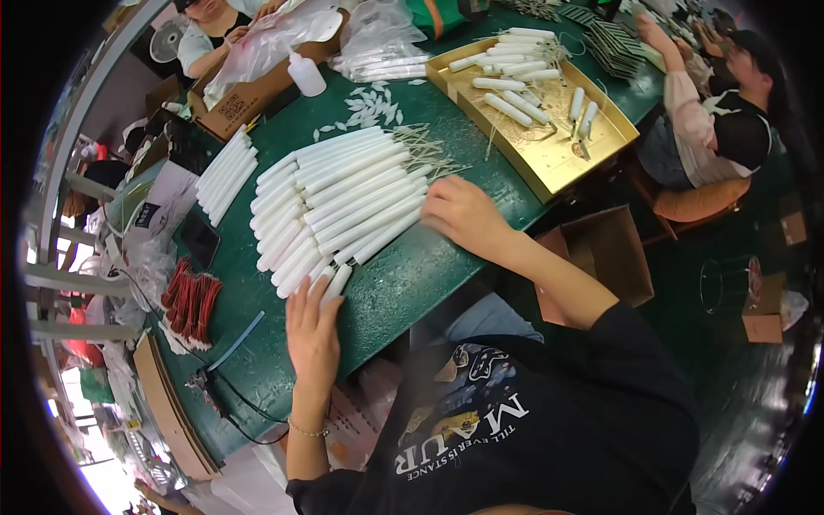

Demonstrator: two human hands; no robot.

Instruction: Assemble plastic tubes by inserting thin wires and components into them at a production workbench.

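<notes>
Our green tabletop [390, 311] carries a broad heap of white tubes [360, 193] near its front edge; our left hand [313, 333] rests, loosely spread, over the nearest ones, our right hand [465, 216] curls at their wired ends, and we cannot tell whether either grips anything. Past them we have small white pieces [371, 107], a squeeze bottle [306, 75] and a gold tray [536, 156], with red wires [193, 302] off to our left.

Before you, slender white tubes [365, 193] lie side by side on the green counter [412, 292], massed in two adjoining banks. They slant upward to your right, where thin pale leads [421, 148] splay from the right bank. Near your left fingers [297, 316], one tilts more steeply.
</notes>
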